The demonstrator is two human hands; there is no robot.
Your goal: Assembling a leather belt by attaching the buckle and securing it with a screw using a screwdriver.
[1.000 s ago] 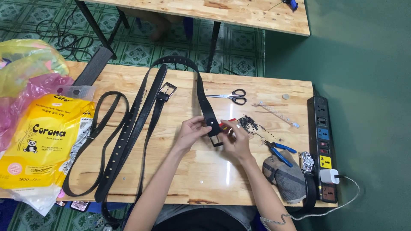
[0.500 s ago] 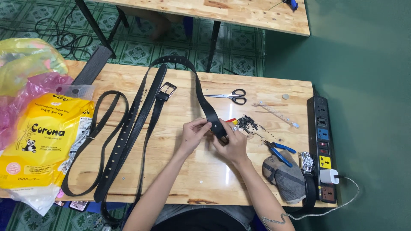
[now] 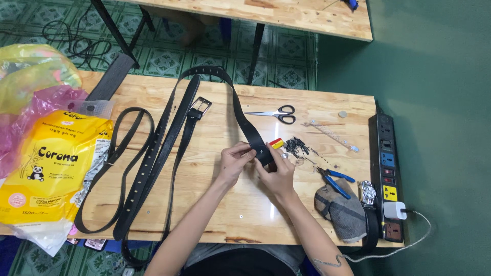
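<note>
A long black belt [image 3: 240, 110] loops across the wooden table [image 3: 215, 204], its free end in front of me. My left hand [image 3: 234, 161] pinches that end from the left. My right hand [image 3: 276, 171] grips the same belt end from the right and below, with a small red and yellow tool [image 3: 276, 143] lying just beyond my fingers. Whether my right hand touches that tool is unclear. The belt's silver buckle [image 3: 200, 107] lies farther back on the table.
Several other black belts [image 3: 138, 168] lie at the left beside a yellow plastic package [image 3: 48, 168]. Scissors [image 3: 276, 114], a heap of small dark bits [image 3: 296, 147], blue-handled pliers [image 3: 335, 179], a grey cloth [image 3: 342, 209], a wristwatch [image 3: 367, 193] and a black power strip [image 3: 387, 174] lie at the right.
Both hands have kept hold of the belt end and shifted it slightly to the right and farther away; the fingers have changed their grip.
</note>
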